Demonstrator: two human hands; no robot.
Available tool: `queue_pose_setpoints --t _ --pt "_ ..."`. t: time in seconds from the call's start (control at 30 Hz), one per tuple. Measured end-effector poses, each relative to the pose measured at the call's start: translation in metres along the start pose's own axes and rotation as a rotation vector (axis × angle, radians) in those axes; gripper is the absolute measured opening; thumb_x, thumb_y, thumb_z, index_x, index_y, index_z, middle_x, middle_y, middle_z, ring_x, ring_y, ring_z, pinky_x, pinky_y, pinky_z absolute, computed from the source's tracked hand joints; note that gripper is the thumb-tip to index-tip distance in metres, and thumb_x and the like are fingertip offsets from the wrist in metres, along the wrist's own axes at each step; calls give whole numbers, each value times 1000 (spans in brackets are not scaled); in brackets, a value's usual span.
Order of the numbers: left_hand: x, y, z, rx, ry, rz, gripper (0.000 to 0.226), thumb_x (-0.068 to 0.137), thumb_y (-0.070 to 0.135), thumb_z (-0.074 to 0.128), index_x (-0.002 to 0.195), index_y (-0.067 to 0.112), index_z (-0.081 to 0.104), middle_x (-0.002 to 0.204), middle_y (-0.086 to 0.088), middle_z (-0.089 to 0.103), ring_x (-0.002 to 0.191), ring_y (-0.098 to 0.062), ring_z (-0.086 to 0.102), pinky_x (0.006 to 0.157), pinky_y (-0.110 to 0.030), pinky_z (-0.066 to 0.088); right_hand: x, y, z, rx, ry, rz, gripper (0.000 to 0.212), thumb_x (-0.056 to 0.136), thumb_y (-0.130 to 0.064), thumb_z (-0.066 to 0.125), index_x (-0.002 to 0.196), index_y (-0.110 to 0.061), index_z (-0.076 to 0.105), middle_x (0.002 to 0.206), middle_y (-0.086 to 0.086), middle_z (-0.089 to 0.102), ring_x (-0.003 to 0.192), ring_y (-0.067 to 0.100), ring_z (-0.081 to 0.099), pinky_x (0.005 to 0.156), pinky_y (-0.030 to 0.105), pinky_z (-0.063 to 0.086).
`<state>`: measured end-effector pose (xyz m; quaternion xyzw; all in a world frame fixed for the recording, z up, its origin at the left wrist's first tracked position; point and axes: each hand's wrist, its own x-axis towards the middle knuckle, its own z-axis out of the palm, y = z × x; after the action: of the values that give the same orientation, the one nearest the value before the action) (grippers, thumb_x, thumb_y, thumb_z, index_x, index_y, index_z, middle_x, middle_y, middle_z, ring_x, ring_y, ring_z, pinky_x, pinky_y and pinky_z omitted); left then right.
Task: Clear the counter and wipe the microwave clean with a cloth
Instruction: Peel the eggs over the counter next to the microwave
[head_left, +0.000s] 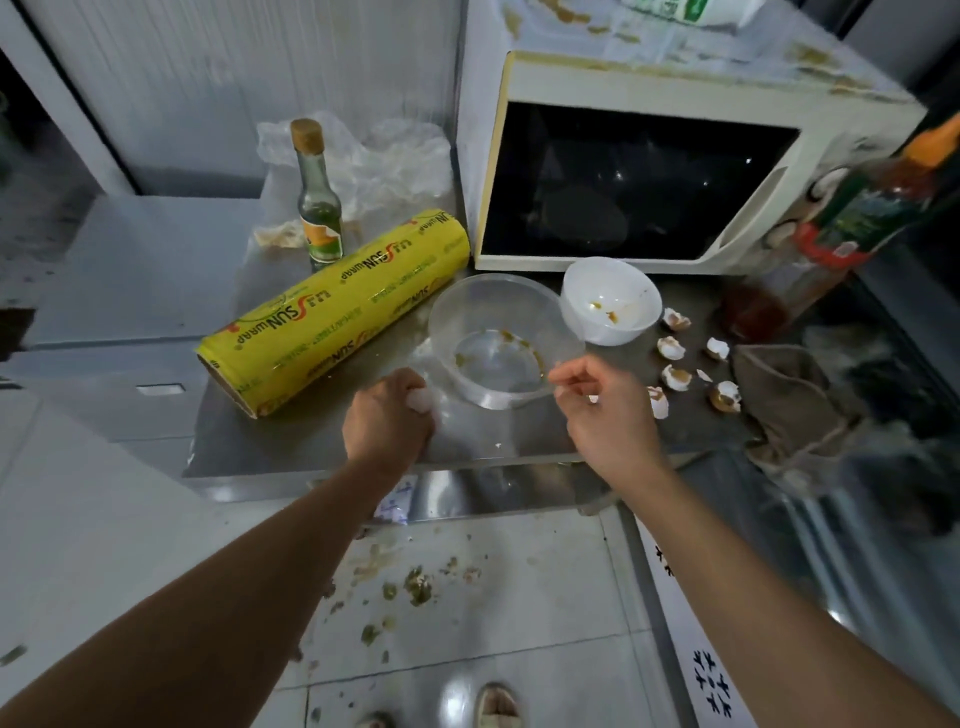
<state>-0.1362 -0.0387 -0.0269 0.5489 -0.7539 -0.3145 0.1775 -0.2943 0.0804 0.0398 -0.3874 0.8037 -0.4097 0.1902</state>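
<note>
A stained white microwave (649, 171) stands at the back of the steel counter (311, 441). In front of it sit a clear plastic bowl (498, 338) and a white bowl (608, 299), both smeared with brown residue. My left hand (387, 415) is curled round a small white piece, seemingly eggshell, just left of the clear bowl. My right hand (605, 410) hovers at the clear bowl's right rim, fingers pinched together; whether they hold a fragment I cannot tell. Several eggshell pieces (675, 376) lie to the right. A brown cloth (789, 405) lies at the counter's right end.
A yellow roll of cling wrap (332, 312) lies diagonally on the left. Behind it stand a glass bottle (318, 208) and a crumpled plastic bag (384, 166). A sauce bottle (841, 228) stands right of the microwave. Food scraps litter the floor (415, 587) below.
</note>
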Motion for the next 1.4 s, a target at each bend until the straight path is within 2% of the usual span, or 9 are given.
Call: queue_pose_setpoints --t 0.03,0.2,0.33,0.53,0.7,0.83,1.0,1.17,1.4 --pt "-1 -1 1 3 -1 15 27 72 14 70 98 22 67 96 -5 70 87 -28 64 73 -36 55 -1 5 -3 11 14 22 19 86 -1 55 85 -19 62 85 -7 62 73 7 56 66 15 45" --pt "-16 6 8 -14 -16 20 40 68 15 76 106 21 67 103 -5 70 92 -25 64 78 -36 55 -4 23 -16 -19 50 100 21 86 3 53 93 -12 65 93 0 65 79 6 57 64 1 40" --pt "-28 21 17 -55 -37 46 44 66 16 81 108 18 66 103 -3 70 95 -22 63 80 -29 52 -6 37 -29 -62 75 138 24 85 5 53 93 -16 61 94 -3 62 86 9 57 73 12 40" --pt "-41 43 33 -115 -46 110 44 68 14 81 109 14 66 103 -7 69 94 -21 64 86 -29 52 -3 63 -31 -231 -75 170 43 76 -4 70 116 -16 57 109 -2 57 95 10 51 78 21 38" --pt "-51 47 48 -104 -49 148 41 70 16 80 108 13 65 100 -5 70 91 -18 66 84 -28 54 1 82 -17 -246 -29 156 50 65 -18 81 109 -20 58 109 2 61 102 22 56 80 29 45" --pt "-54 59 58 -99 -73 170 43 69 18 81 109 13 65 102 -4 70 91 -17 65 83 -22 51 3 91 -22 -243 -25 181 47 70 -13 79 111 -20 58 114 3 61 105 22 58 83 29 48" --pt "-57 87 70 -122 -103 207 41 69 21 81 106 13 66 100 -5 70 93 -19 65 85 -32 54 5 101 -46 -197 -25 197 51 69 -5 77 114 -18 58 116 2 54 104 20 56 86 33 51" --pt "-56 113 92 -98 -70 279 32 70 21 80 99 18 66 97 0 70 90 -16 64 81 -33 55 7 106 -65 -147 -31 155 46 69 -6 77 110 -17 60 111 -1 52 98 17 56 89 34 51" --pt "-47 117 120 19 -22 202 42 71 24 79 109 20 63 99 -2 70 94 -21 64 77 -36 56 15 112 -76 -119 -74 82 34 70 -7 74 101 -15 61 98 -4 57 89 15 58 76 25 49"
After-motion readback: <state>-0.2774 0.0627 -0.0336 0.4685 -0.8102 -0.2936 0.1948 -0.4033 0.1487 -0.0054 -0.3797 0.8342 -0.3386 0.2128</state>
